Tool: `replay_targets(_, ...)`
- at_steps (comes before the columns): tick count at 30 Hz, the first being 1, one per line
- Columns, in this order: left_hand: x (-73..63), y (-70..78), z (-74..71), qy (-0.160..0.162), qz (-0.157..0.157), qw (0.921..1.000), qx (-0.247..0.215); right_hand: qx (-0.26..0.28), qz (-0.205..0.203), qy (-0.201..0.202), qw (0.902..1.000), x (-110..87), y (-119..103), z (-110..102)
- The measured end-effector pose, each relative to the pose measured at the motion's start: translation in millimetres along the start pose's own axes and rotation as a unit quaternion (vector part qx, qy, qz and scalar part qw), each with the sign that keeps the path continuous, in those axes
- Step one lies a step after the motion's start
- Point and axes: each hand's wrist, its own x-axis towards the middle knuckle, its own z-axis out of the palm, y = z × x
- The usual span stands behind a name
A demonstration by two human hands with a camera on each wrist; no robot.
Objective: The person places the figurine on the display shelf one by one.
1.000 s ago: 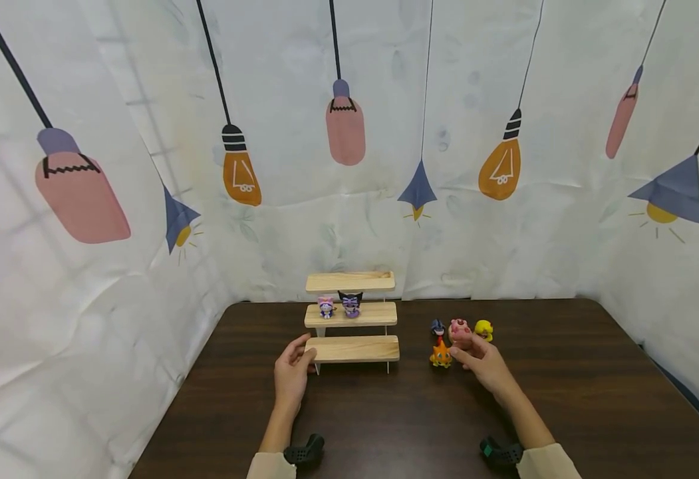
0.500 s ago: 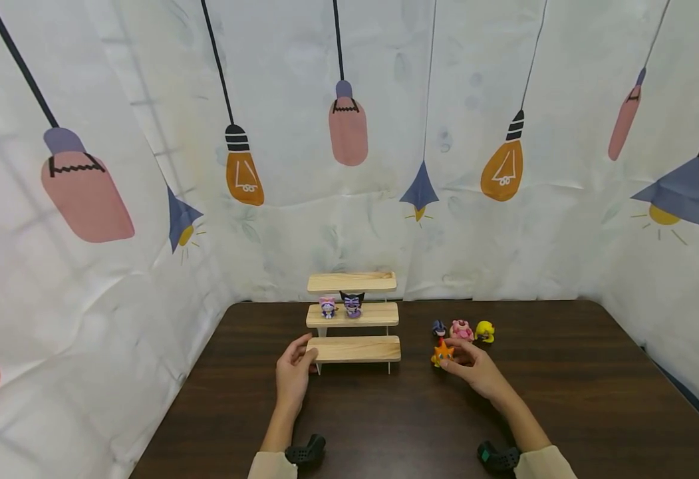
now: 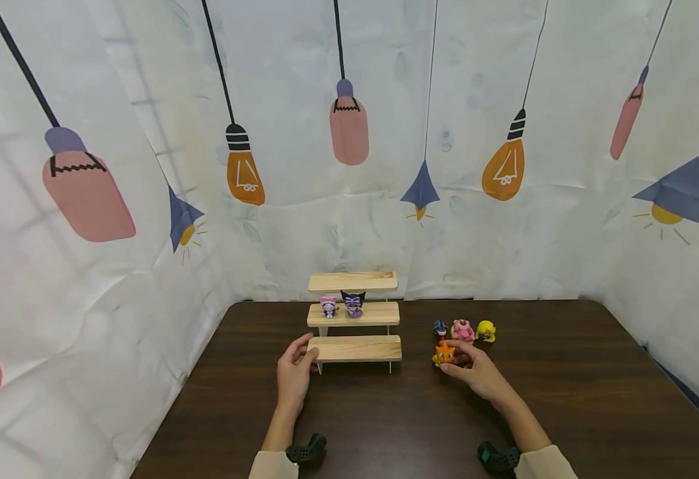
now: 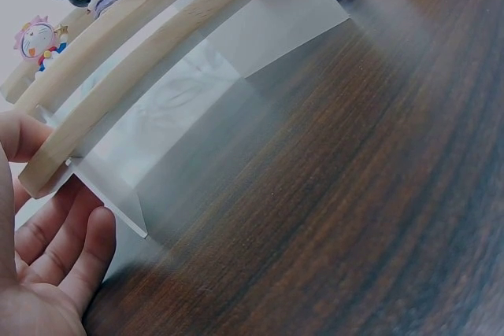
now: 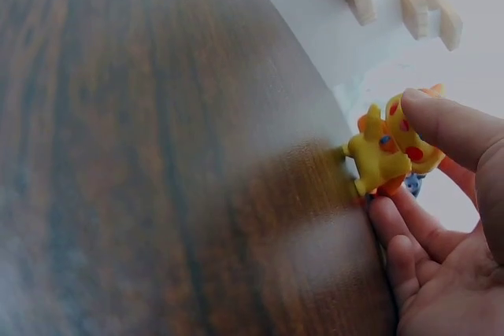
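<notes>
A three-tier wooden display shelf (image 3: 355, 349) with clear side panels stands on the table. My left hand (image 3: 293, 379) grips the left end of its lowest board; in the left wrist view fingers (image 4: 55, 234) reach behind the side panel. The middle board bears a pink-hooded figurine (image 3: 328, 307) and a black-hooded purple figurine (image 3: 354, 305). To the right, my right hand (image 3: 482, 376) pinches an orange-and-yellow toy figurine (image 3: 444, 354). In the right wrist view the thumb (image 5: 441, 123) lies on its spotted head, fingers on the far side, its feet close to the tabletop.
Behind the right hand stand a dark blue figurine (image 3: 439, 329), a pink bear figurine (image 3: 463, 330) and a yellow figurine (image 3: 485, 331). The dark wooden table (image 3: 379, 426) ends at a white cloth backdrop (image 3: 301, 239) printed with lamps, which encloses the back and sides.
My right hand has moved left and slightly forward from beside the pink bear figurine, and its fingers now pinch the orange-and-yellow figurine. The left hand stays on the shelf.
</notes>
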Motion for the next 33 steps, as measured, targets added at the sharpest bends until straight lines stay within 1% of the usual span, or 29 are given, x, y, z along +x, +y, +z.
replay_targets(2, -0.2, -1.8, 0.3, 0.002, 0.006, 1.0, -0.007, -0.001, -0.005, -0.003, 1.0, -0.4, -0.1, 0.2)
replay_targets(6, 0.0, -4.9, 1.2, 0.002, 0.02, 0.9996, -0.017, 0.005, -0.003, -0.002, 1.0, -1.2, -1.1, 0.5)
replay_targets(9, 0.2, -5.6, 1.6, 0.004, 0.026, 0.9995, -0.019, 0.005, 0.008, 0.004, 0.9999, -1.4, -1.7, 0.6)
replay_targets(23, -0.4, -4.8, 1.3, 0.003, 0.024, 0.9995, -0.02, -0.001, 0.005, 0.016, 0.9999, -1.2, -1.8, 0.4)
replay_targets(28, 0.1, -5.5, 1.7, 0.003, 0.024, 0.9995, -0.019, 0.002, 0.012, 0.026, 0.9996, -1.3, -4.1, 0.5)
replay_targets(33, 0.4, -5.3, 1.1, -0.001, 0.022, 0.9996, -0.02, -0.007, 0.002, 0.035, 0.9994, -0.9, -4.5, 0.0)
